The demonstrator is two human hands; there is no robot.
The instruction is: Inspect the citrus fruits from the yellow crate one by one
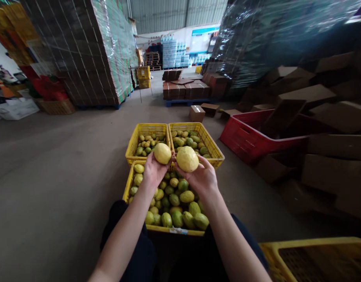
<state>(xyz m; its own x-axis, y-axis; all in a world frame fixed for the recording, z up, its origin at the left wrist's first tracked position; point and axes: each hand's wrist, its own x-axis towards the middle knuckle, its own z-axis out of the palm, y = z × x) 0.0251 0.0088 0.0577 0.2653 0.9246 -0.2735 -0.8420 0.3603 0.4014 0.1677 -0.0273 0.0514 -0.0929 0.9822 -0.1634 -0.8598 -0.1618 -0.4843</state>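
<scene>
My left hand [155,168] is closed around a pale yellow lemon [162,153], and my right hand [202,174] grips a slightly larger yellow lemon [187,159]. Both fruits are held up side by side, a small gap between them. Below them is the near yellow crate [127,188], filled with many green and yellow lemons [186,197]. Just beyond stand two more yellow crates, one at left [133,137] and one at right [212,145], also holding lemons. My forearms and hands cover part of the near crate.
A red crate [242,137] with cardboard boxes [339,164] piled in and around it stands to the right. Another yellow crate [315,244] is at bottom right. Ahead are a small box [197,113] and a blue pallet [183,102] of cartons. Tall wrapped stacks [80,51] flank the aisle.
</scene>
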